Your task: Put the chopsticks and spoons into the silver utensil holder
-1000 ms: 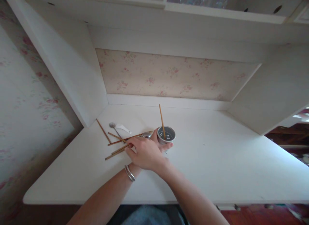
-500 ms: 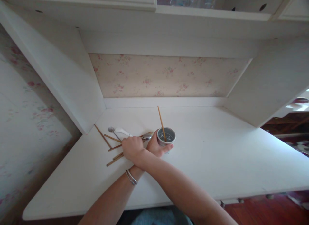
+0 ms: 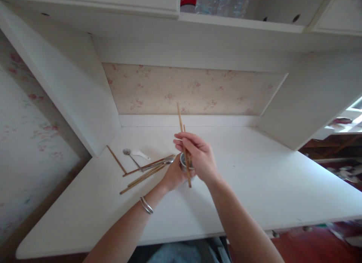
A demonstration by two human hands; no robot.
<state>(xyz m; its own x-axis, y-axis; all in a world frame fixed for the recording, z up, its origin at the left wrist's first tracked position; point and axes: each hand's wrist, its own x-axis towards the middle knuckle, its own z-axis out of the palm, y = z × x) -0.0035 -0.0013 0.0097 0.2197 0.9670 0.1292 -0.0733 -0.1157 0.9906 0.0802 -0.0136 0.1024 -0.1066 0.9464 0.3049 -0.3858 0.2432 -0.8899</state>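
Note:
My left hand (image 3: 174, 175) is wrapped round a grey cup (image 3: 183, 165) on the table, mostly hidden behind my hands. A chopstick (image 3: 187, 168), slanted, is pinched in the fingers of my right hand (image 3: 202, 153) right above the cup. Another chopstick's tip (image 3: 184, 128) shows just behind my fingers; its lower part is hidden. To the left lie several loose chopsticks (image 3: 141, 180), a metal spoon (image 3: 168, 160) close to my left hand, a long-handled metal spoon (image 3: 126, 152) and a white spoon (image 3: 140, 154).
Everything stands on a white tabletop (image 3: 249, 180) between two side panels (image 3: 56, 74). Overhead runs a white shelf (image 3: 240, 23) holding plastic bottles (image 3: 219, 3) and a red container (image 3: 188, 0). Flowered wallpaper (image 3: 181, 89) covers the back.
My right hand has moved from the pile on the left, across my left arm, to above the cup, bringing a chopstick with it. My left hand stays on the cup.

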